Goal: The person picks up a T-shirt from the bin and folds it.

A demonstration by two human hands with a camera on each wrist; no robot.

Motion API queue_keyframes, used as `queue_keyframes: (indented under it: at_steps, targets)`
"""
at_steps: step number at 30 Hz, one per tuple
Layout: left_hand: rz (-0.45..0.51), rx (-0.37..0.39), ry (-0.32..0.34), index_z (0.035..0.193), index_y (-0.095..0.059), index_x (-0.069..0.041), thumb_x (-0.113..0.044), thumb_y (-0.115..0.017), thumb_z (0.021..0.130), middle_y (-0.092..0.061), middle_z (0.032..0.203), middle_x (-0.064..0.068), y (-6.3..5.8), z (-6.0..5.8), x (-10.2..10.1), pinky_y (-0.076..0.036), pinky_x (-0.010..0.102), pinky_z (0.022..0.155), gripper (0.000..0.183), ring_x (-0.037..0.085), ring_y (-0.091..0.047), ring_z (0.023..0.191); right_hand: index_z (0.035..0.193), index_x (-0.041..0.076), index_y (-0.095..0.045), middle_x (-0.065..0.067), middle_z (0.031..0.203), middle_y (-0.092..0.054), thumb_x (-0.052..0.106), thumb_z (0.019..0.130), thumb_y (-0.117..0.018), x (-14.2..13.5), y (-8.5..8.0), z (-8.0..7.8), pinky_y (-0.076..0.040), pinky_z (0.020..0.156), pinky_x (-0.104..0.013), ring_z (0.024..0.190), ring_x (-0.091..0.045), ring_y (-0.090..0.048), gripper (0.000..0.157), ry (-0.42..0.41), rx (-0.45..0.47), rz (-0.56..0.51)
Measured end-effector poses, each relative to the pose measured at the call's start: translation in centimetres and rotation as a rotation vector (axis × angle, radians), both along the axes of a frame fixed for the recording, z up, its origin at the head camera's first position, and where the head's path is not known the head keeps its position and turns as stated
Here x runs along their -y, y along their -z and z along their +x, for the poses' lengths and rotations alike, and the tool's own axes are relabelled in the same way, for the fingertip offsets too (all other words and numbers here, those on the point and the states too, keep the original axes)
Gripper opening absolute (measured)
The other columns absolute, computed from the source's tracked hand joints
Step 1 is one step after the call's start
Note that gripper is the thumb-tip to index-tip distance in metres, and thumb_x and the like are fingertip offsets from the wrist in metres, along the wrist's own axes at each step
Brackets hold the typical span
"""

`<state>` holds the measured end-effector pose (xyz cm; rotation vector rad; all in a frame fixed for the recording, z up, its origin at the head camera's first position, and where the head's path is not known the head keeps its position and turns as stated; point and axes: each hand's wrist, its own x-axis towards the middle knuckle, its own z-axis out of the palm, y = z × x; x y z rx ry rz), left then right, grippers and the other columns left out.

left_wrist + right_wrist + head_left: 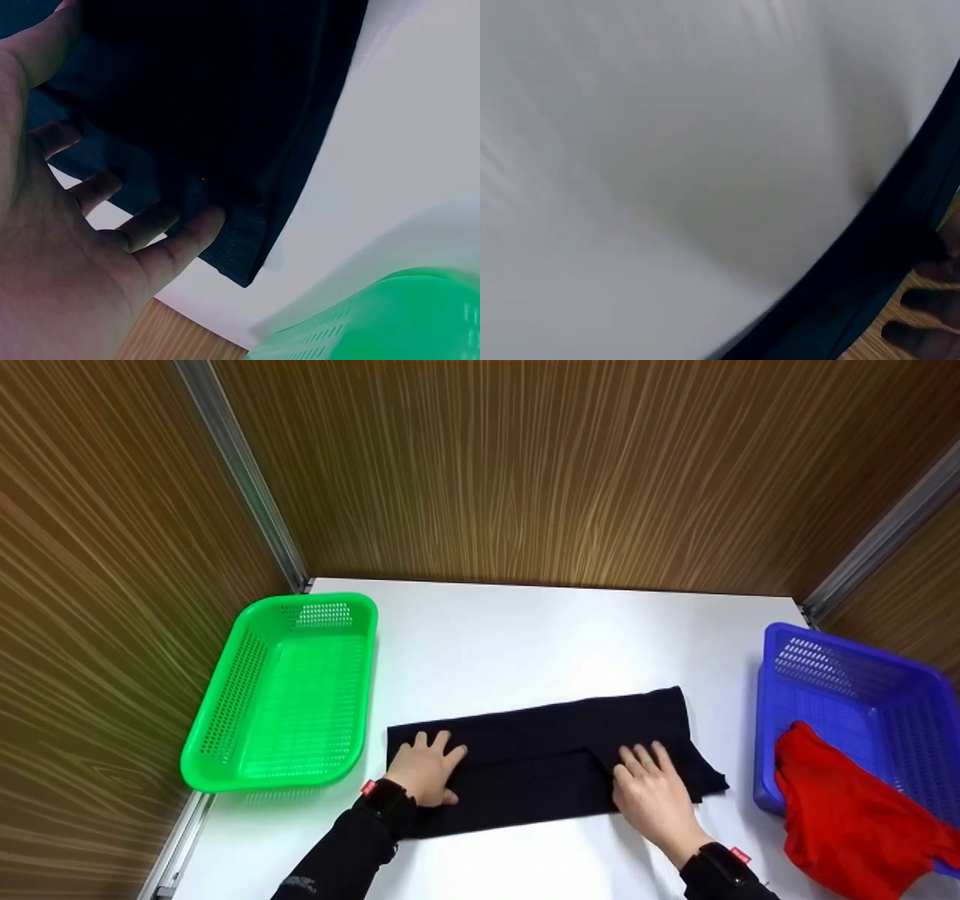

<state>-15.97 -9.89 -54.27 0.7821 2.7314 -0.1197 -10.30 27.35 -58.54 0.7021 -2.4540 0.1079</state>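
Observation:
A black garment [525,765], which looks like a shirt folded into a long strip, lies across the white table. My left hand [424,769] rests on its left end with the fingers spread. In the left wrist view, that hand's fingers [180,247] reach over the dark cloth [202,97] near its hem corner. Toward the garment's right end, my right hand [654,795] touches a folded-over flap with its fingers extended. Only some fingertips [922,341] of it show at the edge of the right wrist view, beside the dark cloth [840,300].
A green basket [366,682] with nothing visible inside stands at the left. On the right is a blue basket [766,720], with a red cloth [855,817] draped over its near side. Wood-grain panels [525,472] enclose the table [555,637] at the back and sides.

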Motion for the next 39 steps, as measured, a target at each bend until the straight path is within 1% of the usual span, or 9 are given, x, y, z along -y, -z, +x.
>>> queue_keyframes:
  at_steps: [2, 5, 11, 17, 22, 25, 32, 36, 39]
  targets:
    - [-0.008, -0.002, -0.005, 0.150, -0.041, -0.023, -0.056, -0.072, 0.081, -0.037, 0.148, 0.014, 0.0, 0.0, 0.1, -0.046, 0.053, 0.091, 0.082, 0.041, -0.044, 0.123, 0.074, 0.005, -0.055, -0.013, 0.079, -0.067, 0.014, 0.086, -0.055, 0.3, 0.1, 0.3, -0.052, 0.072, -0.052, 0.071, -0.036, -0.065, 0.015, 0.004, 0.061, -0.050]
    - [-0.020, 0.004, -0.011, 0.150, -0.041, -0.023, -0.058, -0.072, 0.081, -0.037, 0.148, 0.013, 0.0, 0.2, 0.1, -0.047, 0.052, 0.090, 0.083, 0.041, -0.044, 0.123, 0.080, 0.007, -0.061, -0.010, 0.082, -0.069, 0.020, 0.088, -0.066, 0.6, 0.1, 0.7, -0.053, 0.065, -0.049, 0.073, -0.033, -0.067, 0.016, 0.079, 0.212, -0.080]
    - [-0.021, 0.003, 0.021, 0.145, -0.045, -0.022, -0.061, -0.072, 0.079, -0.040, 0.144, 0.016, 0.1, 0.4, 0.0, -0.051, 0.049, 0.084, 0.082, 0.042, -0.045, 0.123, 0.114, -0.001, -0.063, -0.024, 0.125, -0.062, 0.045, 0.092, -0.064, 1.7, -0.3, -0.8, -0.034, 0.099, -0.066, 0.114, -0.044, -0.057, 0.051, 0.245, 0.428, 0.033]
    - [0.054, -0.028, 0.117, 0.140, -0.051, -0.021, -0.059, -0.073, 0.079, -0.046, 0.130, 0.015, 0.6, 0.3, -0.3, -0.050, 0.046, 0.086, 0.075, 0.034, -0.050, 0.116, 0.137, -0.004, -0.050, -0.028, 0.144, -0.043, 0.057, 0.090, -0.060, 2.9, -0.8, -4.0, -0.017, 0.100, -0.077, 0.130, -0.054, -0.037, 0.078, 0.381, 0.530, 0.050]
    - [0.123, 0.008, 0.159, 0.146, -0.048, -0.025, -0.052, -0.074, 0.081, -0.045, 0.124, 0.012, 1.2, 0.4, -0.7, -0.046, 0.042, 0.093, 0.075, 0.029, -0.049, 0.113, 0.143, 0.004, -0.048, -0.030, 0.134, -0.044, 0.053, 0.091, -0.062, 4.0, -0.9, -6.4, -0.019, 0.097, -0.077, 0.122, -0.058, -0.038, 0.072, 0.472, 0.555, 0.001]
    - [0.137, 0.013, 0.176, 0.147, -0.047, -0.027, -0.048, -0.074, 0.082, -0.043, 0.119, 0.009, 1.4, 0.5, -0.9, -0.044, 0.039, 0.096, 0.073, 0.026, -0.046, 0.112, 0.147, 0.011, -0.046, -0.031, 0.133, -0.044, 0.055, 0.093, -0.057, 4.5, -0.5, -7.4, -0.014, 0.100, -0.077, 0.122, -0.058, -0.039, 0.070, 0.437, 0.570, -0.019]
    - [0.170, 0.009, 0.264, 0.147, -0.047, -0.028, -0.047, -0.073, 0.083, -0.042, 0.113, 0.005, 1.7, 0.8, -1.8, -0.044, 0.032, 0.091, 0.072, 0.020, -0.045, 0.105, 0.153, 0.023, -0.035, -0.031, 0.156, -0.016, 0.068, 0.087, -0.054, 5.6, 0.5, -7.6, -0.006, 0.103, -0.077, 0.135, -0.064, -0.009, 0.083, 0.237, 0.697, -0.024]
    - [0.191, 0.008, 0.343, 0.145, -0.050, -0.030, -0.048, -0.071, 0.083, -0.043, 0.114, 0.005, 1.7, 1.3, -2.9, -0.044, 0.030, 0.085, 0.067, 0.018, -0.045, 0.098, 0.152, 0.025, -0.038, -0.025, 0.158, -0.018, 0.066, 0.085, -0.059, 6.1, 0.4, -7.6, -0.008, 0.103, -0.076, 0.135, -0.064, -0.010, 0.081, 0.046, 0.692, 0.046]
    - [0.225, 0.040, 0.375, 0.145, -0.051, -0.030, -0.044, -0.067, 0.087, -0.044, 0.119, 0.003, 1.6, 1.6, -3.8, -0.045, 0.029, 0.085, 0.062, 0.016, -0.046, 0.101, 0.149, 0.030, -0.043, -0.017, 0.158, -0.025, 0.061, 0.087, -0.060, 6.0, 0.2, -7.8, -0.011, 0.103, -0.076, 0.137, -0.059, -0.016, 0.071, -0.016, 0.642, 0.117]
